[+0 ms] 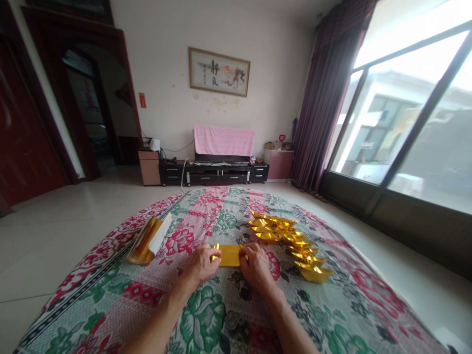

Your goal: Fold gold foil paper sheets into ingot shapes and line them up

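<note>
A small rectangle of gold foil paper lies flat on the flowered cloth, held at both ends. My left hand pinches its left end, where a bit of shiny foil stands up. At the right end, my right hand grips the paper with curled fingers. To the right sit several folded gold paper ingots in a slanting, overlapping row. A stack of gold and white paper sheets rests on the cloth at the left.
The round table's flowered cloth spreads beneath everything. Beyond it stands a low black TV cabinet with a pink cloth over the screen. A purple curtain and a large window are on the right, a doorway on the left.
</note>
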Demonstrator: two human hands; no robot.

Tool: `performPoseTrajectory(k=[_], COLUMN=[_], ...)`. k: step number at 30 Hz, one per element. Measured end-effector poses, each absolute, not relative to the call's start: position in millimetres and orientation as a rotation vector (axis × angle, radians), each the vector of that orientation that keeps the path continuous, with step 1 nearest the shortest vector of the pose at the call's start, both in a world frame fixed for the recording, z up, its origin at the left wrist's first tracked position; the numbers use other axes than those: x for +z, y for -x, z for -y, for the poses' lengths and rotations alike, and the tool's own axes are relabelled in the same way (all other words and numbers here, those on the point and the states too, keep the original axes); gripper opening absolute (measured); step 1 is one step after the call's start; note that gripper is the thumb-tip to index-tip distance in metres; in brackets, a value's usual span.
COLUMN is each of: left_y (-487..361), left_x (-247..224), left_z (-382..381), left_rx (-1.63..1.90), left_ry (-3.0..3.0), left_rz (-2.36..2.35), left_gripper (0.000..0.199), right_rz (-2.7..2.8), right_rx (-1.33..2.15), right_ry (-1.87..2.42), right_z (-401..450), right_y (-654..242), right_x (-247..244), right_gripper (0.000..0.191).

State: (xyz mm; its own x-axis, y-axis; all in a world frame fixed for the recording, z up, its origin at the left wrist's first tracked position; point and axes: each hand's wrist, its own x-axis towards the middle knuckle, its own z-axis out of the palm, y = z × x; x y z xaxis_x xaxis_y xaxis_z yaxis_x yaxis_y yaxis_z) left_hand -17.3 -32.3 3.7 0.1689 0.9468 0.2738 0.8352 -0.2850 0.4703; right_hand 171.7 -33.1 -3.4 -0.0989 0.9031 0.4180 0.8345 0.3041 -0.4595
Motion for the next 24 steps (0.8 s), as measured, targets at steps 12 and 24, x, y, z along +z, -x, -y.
performPoseTrajectory(k=[12,24], left_y=[28,38], left_x=[-1,4], left_z=[28,38], left_rx=[0.833,0.841], left_ry=[-2.294,-2.539], left_rz=[-1.723,-1.68], left_gripper=[0.017,0.017], right_rz=[1.962,1.928], right_rx=[0.217,0.027], right_ry=[1.524,1.635], right_z=[28,40], right_y=[-184,-173], right_x=[-1,-1], right_gripper=[0.025,0.017])
